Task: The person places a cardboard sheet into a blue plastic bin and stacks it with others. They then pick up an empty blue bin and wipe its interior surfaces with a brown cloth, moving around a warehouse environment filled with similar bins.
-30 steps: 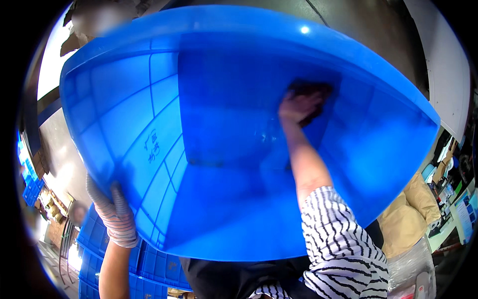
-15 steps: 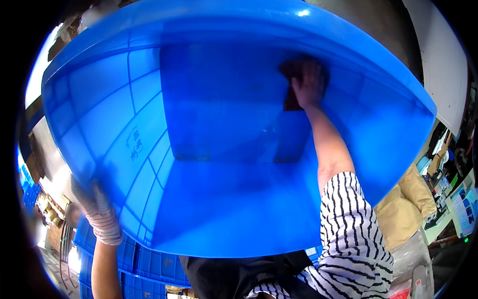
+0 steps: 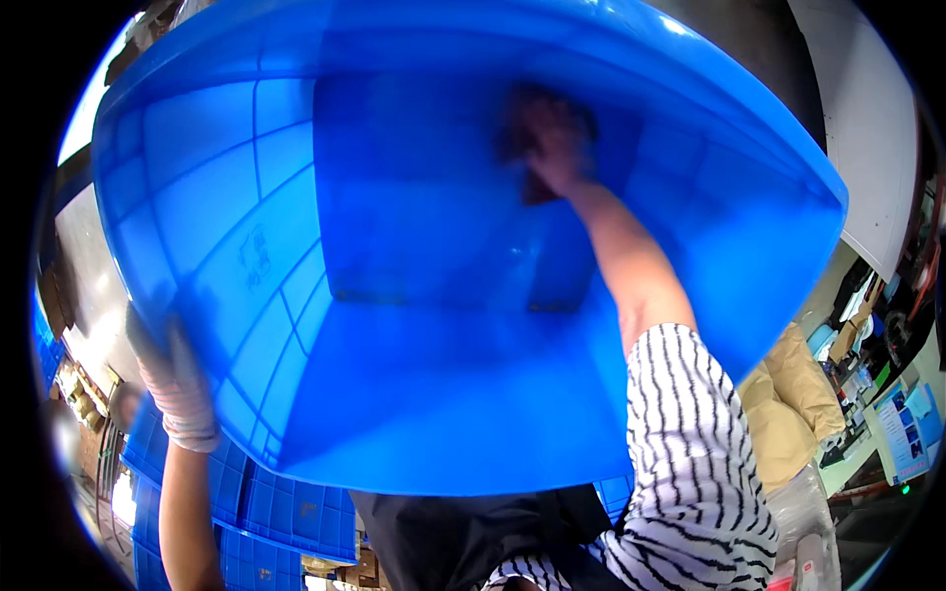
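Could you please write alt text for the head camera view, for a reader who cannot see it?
A person's right hand presses a dark cloth deep inside a large blue plastic crate, while the gloved left hand grips its outer wall.

The blue crate (image 3: pixel 414 325) walls close every side; the only passage is its rim at 6 o'clock.

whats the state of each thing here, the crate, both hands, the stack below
blue crate: tipped up, open side facing the person, nothing loose inside.
left hand: gloved, grip on the crate's left rim.
right hand: reaching deep inside, pressing a dark cloth against the crate's bottom.
stacked blue crates: below, stacked, untouched.
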`<action>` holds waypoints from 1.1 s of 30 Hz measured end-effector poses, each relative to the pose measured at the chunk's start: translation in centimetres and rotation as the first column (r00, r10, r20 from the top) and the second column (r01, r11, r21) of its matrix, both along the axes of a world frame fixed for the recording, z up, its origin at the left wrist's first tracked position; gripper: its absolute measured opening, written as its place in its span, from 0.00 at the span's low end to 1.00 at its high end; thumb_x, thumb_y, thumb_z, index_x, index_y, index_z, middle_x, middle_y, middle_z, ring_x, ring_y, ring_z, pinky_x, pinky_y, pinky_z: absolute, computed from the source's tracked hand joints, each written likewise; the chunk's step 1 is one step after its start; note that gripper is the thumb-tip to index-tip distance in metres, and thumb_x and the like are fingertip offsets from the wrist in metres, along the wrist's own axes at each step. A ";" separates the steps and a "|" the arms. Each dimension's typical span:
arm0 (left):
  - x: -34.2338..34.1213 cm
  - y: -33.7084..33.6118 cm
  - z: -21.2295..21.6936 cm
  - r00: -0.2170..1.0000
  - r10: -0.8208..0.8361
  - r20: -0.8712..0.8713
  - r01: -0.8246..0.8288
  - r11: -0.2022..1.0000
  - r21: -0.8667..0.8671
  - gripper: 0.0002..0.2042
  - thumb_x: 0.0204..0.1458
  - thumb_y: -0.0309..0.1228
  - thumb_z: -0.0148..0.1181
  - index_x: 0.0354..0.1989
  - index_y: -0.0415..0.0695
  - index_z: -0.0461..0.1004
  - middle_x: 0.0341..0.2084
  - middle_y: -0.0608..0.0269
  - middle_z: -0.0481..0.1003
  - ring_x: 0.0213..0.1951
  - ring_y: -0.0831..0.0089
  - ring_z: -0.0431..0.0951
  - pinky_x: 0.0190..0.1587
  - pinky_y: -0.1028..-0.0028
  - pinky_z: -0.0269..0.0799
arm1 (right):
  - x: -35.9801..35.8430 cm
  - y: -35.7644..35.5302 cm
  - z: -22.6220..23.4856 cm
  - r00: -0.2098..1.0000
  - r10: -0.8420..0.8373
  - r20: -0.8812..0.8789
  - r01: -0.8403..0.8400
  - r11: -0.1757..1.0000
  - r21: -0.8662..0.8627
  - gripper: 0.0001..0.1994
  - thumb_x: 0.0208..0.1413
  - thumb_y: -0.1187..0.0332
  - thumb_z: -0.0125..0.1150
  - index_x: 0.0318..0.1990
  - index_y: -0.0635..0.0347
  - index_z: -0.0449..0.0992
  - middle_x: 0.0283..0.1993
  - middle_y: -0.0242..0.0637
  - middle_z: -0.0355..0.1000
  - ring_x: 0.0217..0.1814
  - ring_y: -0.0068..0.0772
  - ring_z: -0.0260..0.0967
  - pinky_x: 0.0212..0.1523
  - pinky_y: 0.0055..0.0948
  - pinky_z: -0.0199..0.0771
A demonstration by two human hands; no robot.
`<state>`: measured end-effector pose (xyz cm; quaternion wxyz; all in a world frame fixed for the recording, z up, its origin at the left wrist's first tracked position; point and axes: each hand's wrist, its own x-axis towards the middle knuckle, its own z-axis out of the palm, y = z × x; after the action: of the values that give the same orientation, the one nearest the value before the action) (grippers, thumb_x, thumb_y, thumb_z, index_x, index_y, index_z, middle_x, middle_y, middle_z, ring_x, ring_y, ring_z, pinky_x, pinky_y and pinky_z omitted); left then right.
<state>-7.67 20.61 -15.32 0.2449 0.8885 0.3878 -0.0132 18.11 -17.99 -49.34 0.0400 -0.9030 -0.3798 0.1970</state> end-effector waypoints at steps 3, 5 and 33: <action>0.2 0.3 0.0 0.999 -0.030 -0.022 0.031 0.999 0.025 0.21 0.60 0.29 0.45 0.60 0.34 0.55 0.49 0.48 0.68 0.49 0.65 0.68 0.53 0.71 0.63 | 2.4 -6.9 0.1 0.968 -0.251 0.026 0.252 0.955 -0.157 0.36 0.53 0.54 0.53 0.67 0.55 0.49 0.72 0.43 0.39 0.73 0.51 0.33 0.68 0.49 0.40; -0.1 0.4 -0.3 0.998 -0.051 -0.034 0.053 0.998 0.036 0.21 0.60 0.27 0.46 0.60 0.35 0.55 0.50 0.48 0.67 0.50 0.64 0.68 0.52 0.71 0.65 | 0.4 -7.5 -0.3 0.883 -0.461 0.095 0.467 0.883 -0.054 0.37 0.54 0.54 0.52 0.67 0.59 0.47 0.71 0.50 0.37 0.73 0.53 0.32 0.69 0.47 0.38; 0.3 -0.1 -0.4 0.991 -0.121 0.054 0.112 0.985 0.135 0.21 0.57 0.31 0.52 0.57 0.36 0.61 0.47 0.53 0.68 0.48 0.67 0.68 0.54 0.71 0.61 | -17.8 21.0 -0.6 0.965 -0.260 0.039 0.246 0.945 0.215 0.29 0.50 0.59 0.52 0.63 0.44 0.59 0.71 0.36 0.45 0.73 0.51 0.35 0.65 0.58 0.41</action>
<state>-7.35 20.49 -15.74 0.1966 0.9238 0.3274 0.0255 0.31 3.00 -49.94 0.1466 -0.9412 -0.2802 0.1190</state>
